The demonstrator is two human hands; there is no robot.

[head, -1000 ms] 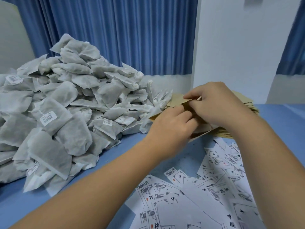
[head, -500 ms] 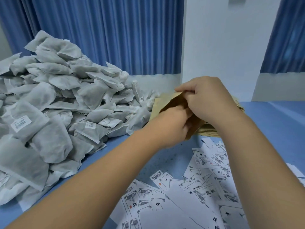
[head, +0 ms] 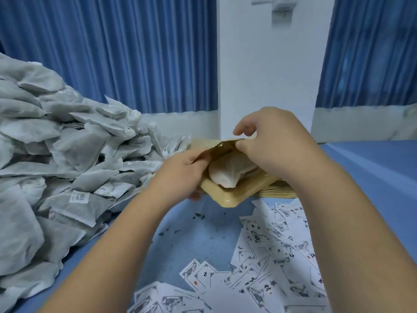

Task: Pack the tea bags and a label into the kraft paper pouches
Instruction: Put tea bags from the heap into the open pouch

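While I am holding the pouch (head: 228, 198) open at the centre of the frame, my left hand (head: 180, 175) is gripping its left edge and my right hand (head: 275, 150) is pinching the upper lip. One tea bag (head: 225, 175) is lying just inside the mouth, partly showing. To do this step well, I am judging that the lips need spreading wide and the bag needs pushing deep, so its thin fabric is not snagging on the rim. More bags are waiting in the heap (head: 67, 154) at the left. Labels (head: 270, 256) are lying scattered at the lower right on the table (head: 203, 240). A stack (head: 277, 192) of spare pouches is sitting under my right wrist.
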